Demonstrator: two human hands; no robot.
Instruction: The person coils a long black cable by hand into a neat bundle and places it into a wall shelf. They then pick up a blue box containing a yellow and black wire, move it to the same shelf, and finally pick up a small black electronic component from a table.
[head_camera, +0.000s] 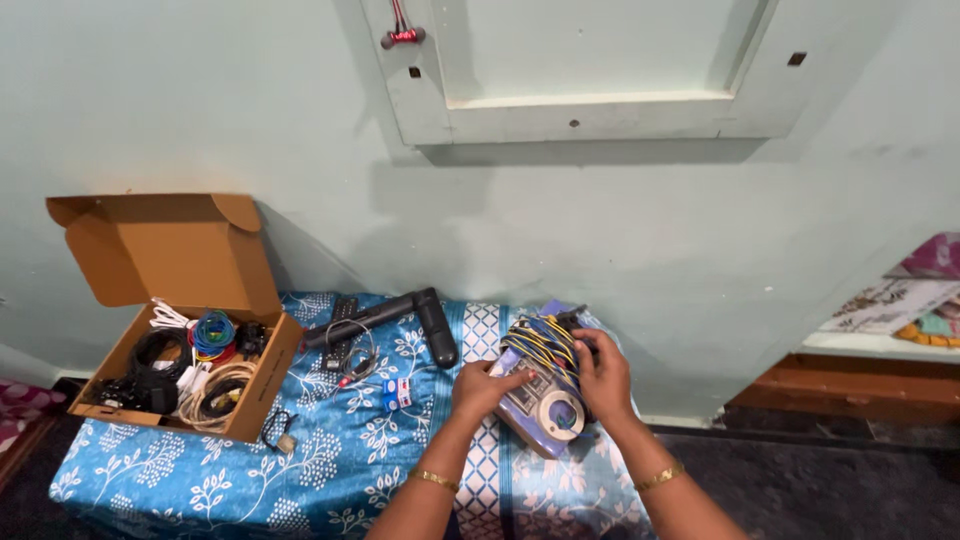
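Observation:
My left hand (484, 388) rests on the near left edge of a pale blue and white electronic device (543, 403) with a round dial, fingers curled against it. My right hand (603, 376) grips its right side, thumb among the yellow and blue wires (540, 345) bundled on top. The device lies on a blue floral cloth (330, 460) over a low table, and each of my wrists carries a gold bangle.
An open cardboard box (175, 330) of coiled cables sits at the left. Black bar-shaped gadgets (400, 315), earphones (352, 362), small blue and white pieces (396, 392) and a small cable with a plug (280, 432) lie on the cloth. A pale green wall stands behind; a wooden ledge (860, 385) is at right.

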